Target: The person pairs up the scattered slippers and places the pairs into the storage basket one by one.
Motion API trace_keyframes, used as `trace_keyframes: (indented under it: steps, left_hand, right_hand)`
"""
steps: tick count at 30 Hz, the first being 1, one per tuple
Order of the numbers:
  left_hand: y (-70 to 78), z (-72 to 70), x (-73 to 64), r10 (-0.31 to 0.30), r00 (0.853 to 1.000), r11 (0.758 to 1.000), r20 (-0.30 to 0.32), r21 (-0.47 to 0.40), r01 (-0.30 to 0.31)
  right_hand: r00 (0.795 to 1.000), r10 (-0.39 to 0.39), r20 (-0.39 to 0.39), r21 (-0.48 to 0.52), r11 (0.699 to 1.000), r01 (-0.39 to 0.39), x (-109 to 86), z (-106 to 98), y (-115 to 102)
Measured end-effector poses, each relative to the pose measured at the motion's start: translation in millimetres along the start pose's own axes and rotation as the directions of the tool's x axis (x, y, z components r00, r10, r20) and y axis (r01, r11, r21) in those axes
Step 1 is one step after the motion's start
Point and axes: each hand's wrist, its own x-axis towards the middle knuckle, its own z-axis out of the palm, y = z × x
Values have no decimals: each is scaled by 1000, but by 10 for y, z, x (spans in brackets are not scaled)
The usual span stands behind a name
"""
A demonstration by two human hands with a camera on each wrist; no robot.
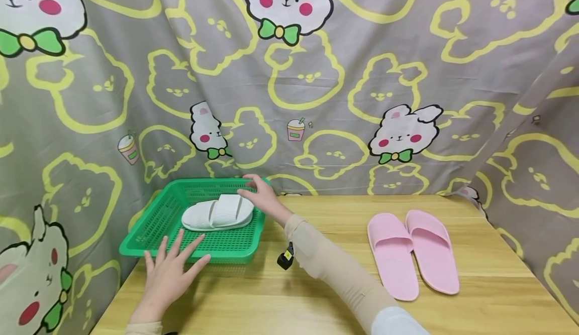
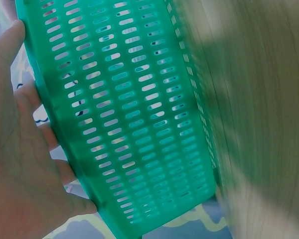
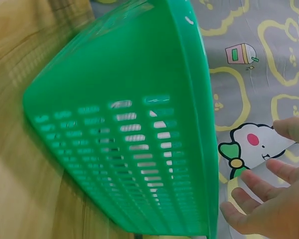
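A green plastic basket (image 1: 246, 257) with slotted walls stands on the table at the left. White slippers (image 1: 224, 212) with ribbed straps lie in it, toward its far right part. My left hand (image 1: 169, 274) is at the basket's front rim, fingers spread; in the left wrist view the fingertips lie right along the rim. Over the basket's right rear corner hovers my right hand (image 1: 266, 199), its fingers loosely bent near the slippers. The right wrist view shows these fingers (image 3: 261, 186) apart and holding nothing, beside the green rim.
A pair of pink slippers (image 1: 434, 254) lies side by side on the right of the wooden table (image 1: 325, 295). A grey patterned curtain (image 1: 316, 84) hangs behind the table and along both sides. A small black device (image 1: 285, 258) hangs at my right wrist.
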Motion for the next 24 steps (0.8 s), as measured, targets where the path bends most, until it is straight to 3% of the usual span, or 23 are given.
trace_keyframes:
  steps: [13,24]
  left_hand:
    - [8,-22,-5,4,1000,1000,-1,-2,-4]
    - [22,-24,-4,10,1000,1000,2,-6,-10]
  right_hand:
    - [995,-103,-13,-203,974,98,-179,-187,22]
    - [987,-152,55,-378,912,161,-303,-354,130]
